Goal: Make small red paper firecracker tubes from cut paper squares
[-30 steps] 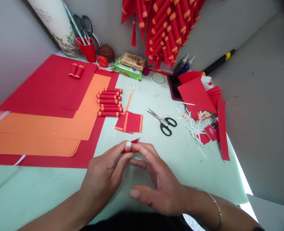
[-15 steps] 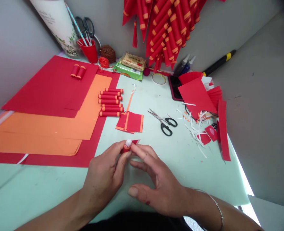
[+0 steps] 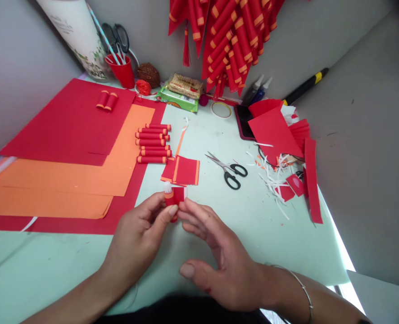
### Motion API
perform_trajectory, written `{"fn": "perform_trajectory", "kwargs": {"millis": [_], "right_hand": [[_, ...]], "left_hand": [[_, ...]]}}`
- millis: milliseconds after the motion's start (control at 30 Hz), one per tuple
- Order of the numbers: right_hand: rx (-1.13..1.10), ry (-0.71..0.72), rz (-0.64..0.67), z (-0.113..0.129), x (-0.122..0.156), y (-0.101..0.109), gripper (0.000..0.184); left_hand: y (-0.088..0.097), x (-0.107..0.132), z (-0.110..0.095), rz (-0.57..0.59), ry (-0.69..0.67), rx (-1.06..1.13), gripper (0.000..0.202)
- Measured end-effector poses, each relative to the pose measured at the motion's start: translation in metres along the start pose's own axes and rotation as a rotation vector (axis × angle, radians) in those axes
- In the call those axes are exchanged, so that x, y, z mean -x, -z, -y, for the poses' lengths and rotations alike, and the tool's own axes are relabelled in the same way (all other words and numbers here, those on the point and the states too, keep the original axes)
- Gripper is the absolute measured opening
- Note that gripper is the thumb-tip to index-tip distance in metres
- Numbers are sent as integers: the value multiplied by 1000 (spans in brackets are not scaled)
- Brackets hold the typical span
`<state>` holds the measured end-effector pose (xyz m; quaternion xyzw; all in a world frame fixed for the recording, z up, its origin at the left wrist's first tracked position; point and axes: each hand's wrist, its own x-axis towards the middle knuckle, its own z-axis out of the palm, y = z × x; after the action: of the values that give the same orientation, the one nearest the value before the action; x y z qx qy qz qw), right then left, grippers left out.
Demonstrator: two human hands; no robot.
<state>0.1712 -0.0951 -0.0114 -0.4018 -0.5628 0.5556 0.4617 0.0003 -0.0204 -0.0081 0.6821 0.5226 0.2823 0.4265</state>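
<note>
My left hand [image 3: 139, 234] pinches a small red paper roll [image 3: 173, 198] wound on a white-tipped stick, held upright just above the pale green table [image 3: 247, 220]. My right hand [image 3: 216, 254] sits beside it, fingers partly spread, fingertips touching the loose red flap of the roll. A silver bangle is on my right wrist. Just beyond the roll lies a stack of red squares with orange edges [image 3: 182, 171]. A row of finished red rolls with orange bands [image 3: 153, 144] lies further back.
Large red and orange paper sheets [image 3: 71, 157] cover the left. Black-handled scissors [image 3: 229, 169] lie at centre right, with red scraps and white strips [image 3: 283, 157] beyond. A red cup [image 3: 122, 69], tape ring [image 3: 221, 109] and hanging red rolls [image 3: 229, 40] are at the back.
The roll has turned from lying sideways to standing more upright and has shifted a little left. My right fingertips now rest on its flap.
</note>
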Motion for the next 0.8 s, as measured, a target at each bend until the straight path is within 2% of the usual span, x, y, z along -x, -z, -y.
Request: {"fn": "perform_trajectory", "kwargs": {"millis": [167, 300, 467, 600, 800], "right_hand": [[10, -13, -1, -2, 0, -1, 74], [149, 1, -19, 3, -1, -1, 61], [299, -7, 7, 6, -2, -2, 62], [314, -31, -6, 4, -2, -3, 60], [281, -72, -37, 2, -3, -4, 49]], "left_hand": [[3, -5, -2, 2, 48, 82, 16], [4, -4, -5, -17, 96, 128, 15], [5, -4, -4, -57, 159, 175, 17], [4, -4, -1, -69, 164, 176, 18], [-1, 0, 0, -44, 139, 125, 20]]}}
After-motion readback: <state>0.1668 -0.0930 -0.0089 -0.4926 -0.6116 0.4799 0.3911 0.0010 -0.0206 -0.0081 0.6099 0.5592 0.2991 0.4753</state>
